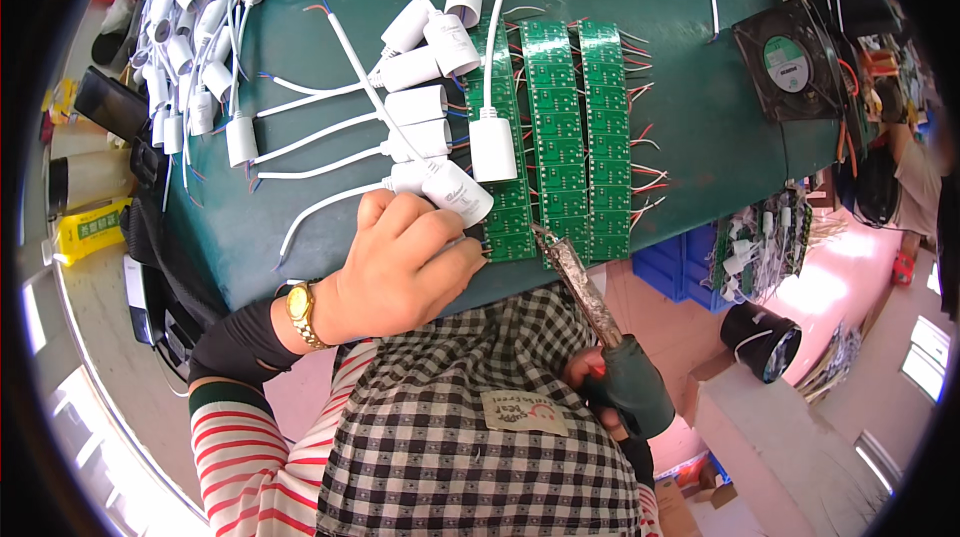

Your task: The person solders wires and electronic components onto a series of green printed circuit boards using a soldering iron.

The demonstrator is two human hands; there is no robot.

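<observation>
Three green circuit-board strips (560, 137) lie side by side on the green table (700, 117), long axes running twelve to six. The left hand (400, 262), knuckles up, is curled closed around a white lamp socket (458, 192) at the strips' seven o'clock. The right hand (590, 372) grips one soldering iron (580, 282), its tip pointing eleven o'clock onto the middle strip's near end.

Bright, even daylight; sharp centre, strong fisheye bending, black vignetted corners.
</observation>
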